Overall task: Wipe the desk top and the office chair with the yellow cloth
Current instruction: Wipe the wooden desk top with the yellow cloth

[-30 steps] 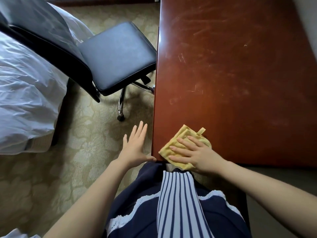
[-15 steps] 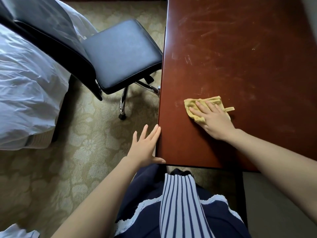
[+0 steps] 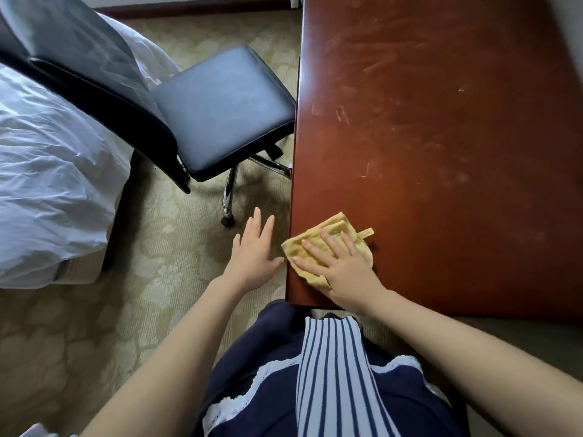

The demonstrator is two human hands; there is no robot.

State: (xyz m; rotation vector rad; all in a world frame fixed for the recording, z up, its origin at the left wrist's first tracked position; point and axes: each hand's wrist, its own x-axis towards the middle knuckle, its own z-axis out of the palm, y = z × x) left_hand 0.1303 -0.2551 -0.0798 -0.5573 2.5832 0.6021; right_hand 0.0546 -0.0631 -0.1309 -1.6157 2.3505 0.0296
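We press our right hand flat, fingers spread, on the yellow cloth at the desk near-left corner; left hand open, fingers apart, thumb at desk edge. Chair sits left.

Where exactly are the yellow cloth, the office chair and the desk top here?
yellow cloth (image 3: pixel 339 230): head view, on the bare fabric beyond the fingers.
office chair (image 3: pixel 224 108): head view, on the middle of the black seat cushion.
desk top (image 3: pixel 441 137): head view, on bare, smeared wood.
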